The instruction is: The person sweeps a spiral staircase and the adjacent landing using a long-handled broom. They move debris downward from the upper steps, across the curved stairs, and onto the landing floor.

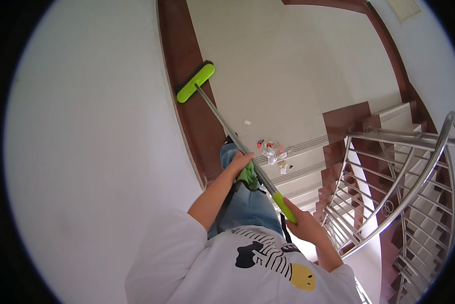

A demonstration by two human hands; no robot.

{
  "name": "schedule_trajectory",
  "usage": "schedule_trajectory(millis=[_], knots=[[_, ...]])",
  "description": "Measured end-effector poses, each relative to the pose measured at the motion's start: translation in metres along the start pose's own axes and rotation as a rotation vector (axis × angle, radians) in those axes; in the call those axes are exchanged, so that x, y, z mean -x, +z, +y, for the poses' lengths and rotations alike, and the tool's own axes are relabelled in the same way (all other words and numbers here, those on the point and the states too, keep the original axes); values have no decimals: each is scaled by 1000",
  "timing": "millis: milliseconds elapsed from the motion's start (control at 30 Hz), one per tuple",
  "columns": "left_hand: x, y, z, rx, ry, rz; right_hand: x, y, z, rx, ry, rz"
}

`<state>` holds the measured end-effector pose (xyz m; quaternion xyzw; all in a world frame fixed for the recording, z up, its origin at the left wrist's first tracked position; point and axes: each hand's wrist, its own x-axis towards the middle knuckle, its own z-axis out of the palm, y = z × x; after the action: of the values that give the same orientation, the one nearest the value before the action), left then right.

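Observation:
A push broom with a lime-green head point(196, 83) rests on the dark red floor border beside the wall, its bristles turned away from me. Its grey metal handle point(220, 118) runs diagonally back to my body. My left hand point(242, 163) grips the middle of the handle, and a green cloth point(249, 176) hangs just below it, in front of my jeans. Near the handle's end, my right hand point(300, 223) is closed around the lime-green grip point(284, 207). A small pile of litter point(275, 152), with wrappers and paper bits, lies at the edge of the top stair, right of the handle.
White wall point(98, 114) rises on the left. Tiled landing floor point(280, 64) spreads ahead, with one white scrap point(247, 122) on it. Stairs point(303, 171) descend close by my legs. A stainless steel railing point(421, 182) curves along the right, with more steps beyond it.

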<state>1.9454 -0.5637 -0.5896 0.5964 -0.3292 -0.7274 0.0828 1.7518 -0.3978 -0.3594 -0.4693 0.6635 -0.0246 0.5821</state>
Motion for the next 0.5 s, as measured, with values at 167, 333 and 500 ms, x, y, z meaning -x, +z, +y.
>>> schedule_trajectory(millis=[167, 333, 500], knots=[[59, 69, -81, 106, -130, -227, 108, -15, 27, 148, 88, -59], [98, 95, -83, 95, -58, 7, 170, -13, 74, -369, -179, 79], [59, 64, -76, -93, -43, 121, 138, 27, 95, -205, -545, 614]])
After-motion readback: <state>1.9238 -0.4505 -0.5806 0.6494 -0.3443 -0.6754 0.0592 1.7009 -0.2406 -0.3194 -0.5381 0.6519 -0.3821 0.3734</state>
